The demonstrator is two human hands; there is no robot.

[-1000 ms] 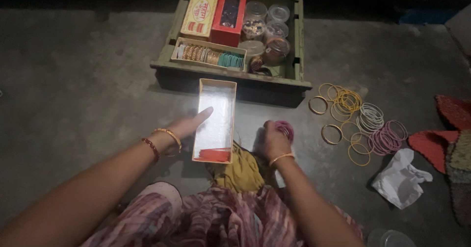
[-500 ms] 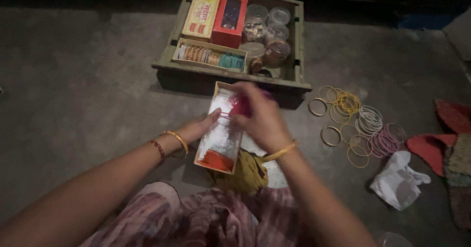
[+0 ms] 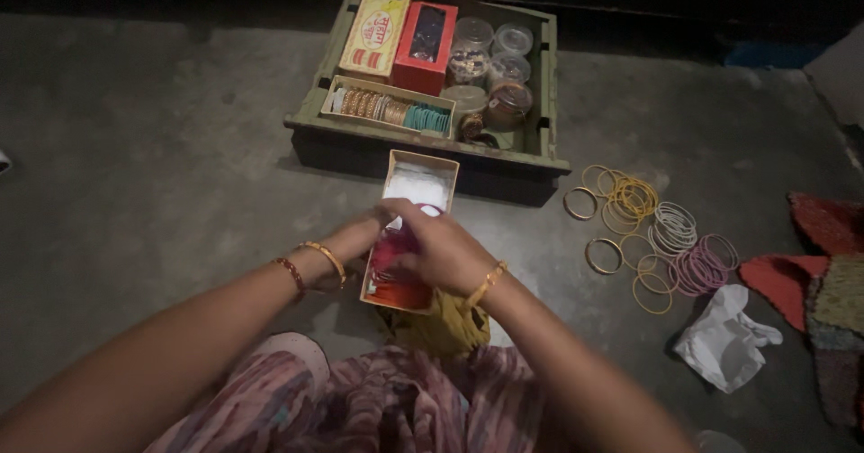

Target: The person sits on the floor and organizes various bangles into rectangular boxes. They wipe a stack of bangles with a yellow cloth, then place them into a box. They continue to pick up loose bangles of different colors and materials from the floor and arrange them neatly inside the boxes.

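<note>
Right hand gripping a pink bangle stack down inside the open cardboard box on the floor, before the tray's near edge; left hand steadying its side, apparently holding nothing.

A green wooden tray sits on the grey floor. Inside it are a yellow box, a red box, some clear round jars, and a long box of gold and teal bangles. To the right, loose bangles lie on the floor near a crumpled white paper and a red cloth.
</note>
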